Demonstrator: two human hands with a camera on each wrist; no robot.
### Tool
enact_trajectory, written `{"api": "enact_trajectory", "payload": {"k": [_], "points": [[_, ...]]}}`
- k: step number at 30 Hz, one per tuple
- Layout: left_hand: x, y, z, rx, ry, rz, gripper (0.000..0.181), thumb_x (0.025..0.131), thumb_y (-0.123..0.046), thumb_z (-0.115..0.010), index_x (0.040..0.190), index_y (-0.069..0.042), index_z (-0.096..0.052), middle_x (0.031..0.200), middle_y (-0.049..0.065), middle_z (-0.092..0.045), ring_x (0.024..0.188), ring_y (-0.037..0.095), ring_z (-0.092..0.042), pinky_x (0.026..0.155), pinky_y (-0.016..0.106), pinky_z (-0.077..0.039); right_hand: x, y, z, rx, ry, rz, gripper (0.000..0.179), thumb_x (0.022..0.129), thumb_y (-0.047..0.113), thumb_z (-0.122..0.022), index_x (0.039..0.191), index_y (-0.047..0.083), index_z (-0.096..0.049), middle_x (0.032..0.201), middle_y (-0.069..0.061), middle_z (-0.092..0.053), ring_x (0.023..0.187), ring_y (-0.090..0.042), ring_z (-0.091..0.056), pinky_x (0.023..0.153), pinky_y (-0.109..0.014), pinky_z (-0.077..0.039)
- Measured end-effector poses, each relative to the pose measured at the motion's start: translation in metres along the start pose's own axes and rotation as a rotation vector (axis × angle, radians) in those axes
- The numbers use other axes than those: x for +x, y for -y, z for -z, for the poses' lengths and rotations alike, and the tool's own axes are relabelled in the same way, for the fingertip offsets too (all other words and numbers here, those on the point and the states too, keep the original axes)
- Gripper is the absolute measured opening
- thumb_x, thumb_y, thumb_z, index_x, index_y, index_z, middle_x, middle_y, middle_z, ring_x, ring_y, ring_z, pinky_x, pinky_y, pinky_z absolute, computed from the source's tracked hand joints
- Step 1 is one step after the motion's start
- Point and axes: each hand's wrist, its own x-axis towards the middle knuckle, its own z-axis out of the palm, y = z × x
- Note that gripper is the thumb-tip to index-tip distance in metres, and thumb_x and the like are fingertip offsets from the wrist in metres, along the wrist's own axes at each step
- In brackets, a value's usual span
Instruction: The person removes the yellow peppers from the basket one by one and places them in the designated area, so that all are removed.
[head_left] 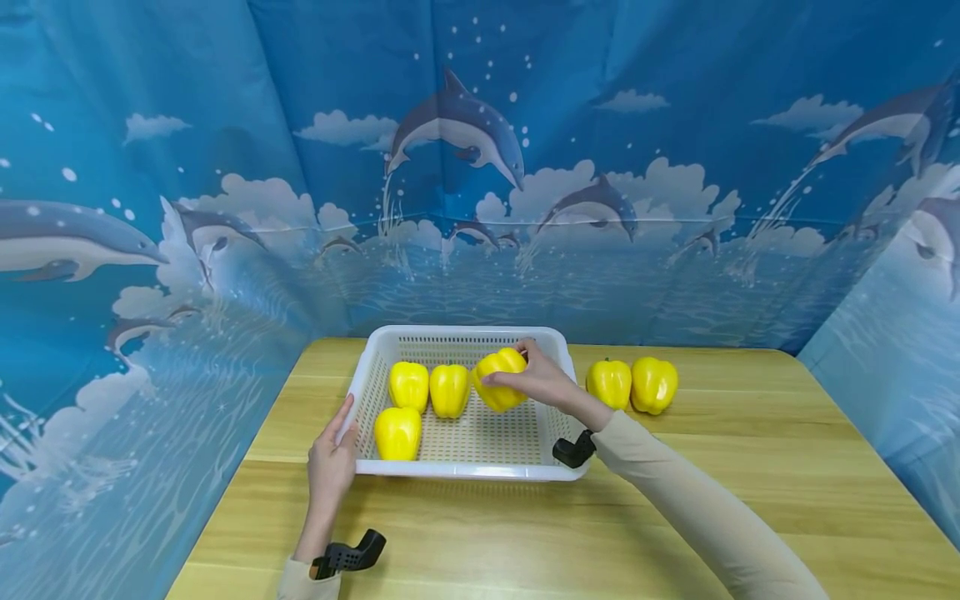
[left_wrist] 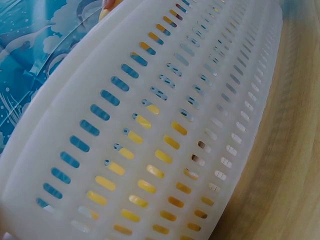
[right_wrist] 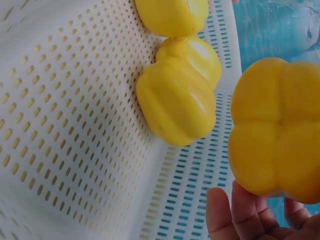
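My right hand (head_left: pixel 536 379) holds a yellow bell pepper (head_left: pixel 497 385) over the right half of a white perforated plastic basket (head_left: pixel 480 472). In the right wrist view, this pepper (right_wrist: pixel 277 130) shows its lobed end above my fingers (right_wrist: pixel 245 215). Three more yellow bell peppers lie in the basket: one at the back left (head_left: pixel 408 385), one beside it (head_left: pixel 450 392), and one at the front left (head_left: pixel 398 433). My left hand (head_left: pixel 332 462) grips the basket's left rim near the front corner. The left wrist view is filled by the basket's slotted wall (left_wrist: pixel 150 125), with yellow showing through.
Two more yellow bell peppers, one nearer the basket (head_left: pixel 609 384) and one farther right (head_left: pixel 654 386), stand side by side on the wooden table (head_left: pixel 750 467), right of the basket. A blue dolphin-print curtain (head_left: pixel 480 250) hangs behind the table and along its sides.
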Motion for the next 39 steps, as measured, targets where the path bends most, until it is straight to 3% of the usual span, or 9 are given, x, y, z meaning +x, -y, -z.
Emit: {"api": "enact_trajectory", "payload": {"k": [14, 23, 39], "points": [[0.0, 0.001, 0.0, -0.005, 0.001, 0.001, 0.044, 0.099, -0.012, -0.046, 0.143, -0.017, -0.045, 0.144, 0.009, -0.043, 0.134, 0.029, -0.033, 0.106, 0.05, -0.025, -0.01, -0.005, 0.021, 0.038, -0.096, 0.031, 0.073, 0.079, 0.043, -0.074, 0.124, 0.005, -0.031, 0.114, -0.018, -0.048, 0.094, -0.028, -0.055, 0.075, -0.036, -0.048], [0.0, 0.001, 0.0, -0.013, 0.005, 0.005, 0.044, 0.099, -0.012, -0.046, 0.143, -0.017, -0.045, 0.144, 0.007, -0.042, 0.134, 0.029, -0.032, 0.106, 0.049, -0.025, -0.018, -0.008, 0.038, 0.057, -0.14, -0.005, 0.084, 0.077, 0.049, -0.074, 0.131, 0.006, -0.027, 0.119, -0.019, -0.044, 0.098, -0.031, -0.053, 0.08, -0.04, -0.048], [-0.001, 0.001, -0.001, -0.013, -0.002, -0.004, 0.043, 0.099, -0.012, -0.047, 0.142, -0.017, -0.046, 0.143, 0.01, -0.043, 0.132, 0.031, -0.037, 0.102, 0.05, -0.031, -0.037, -0.033, 0.069, 0.143, -0.361, -0.008, 0.086, 0.083, 0.047, -0.069, 0.138, 0.004, -0.019, 0.132, -0.022, -0.033, 0.107, -0.033, -0.046, 0.085, -0.04, -0.043]]}}
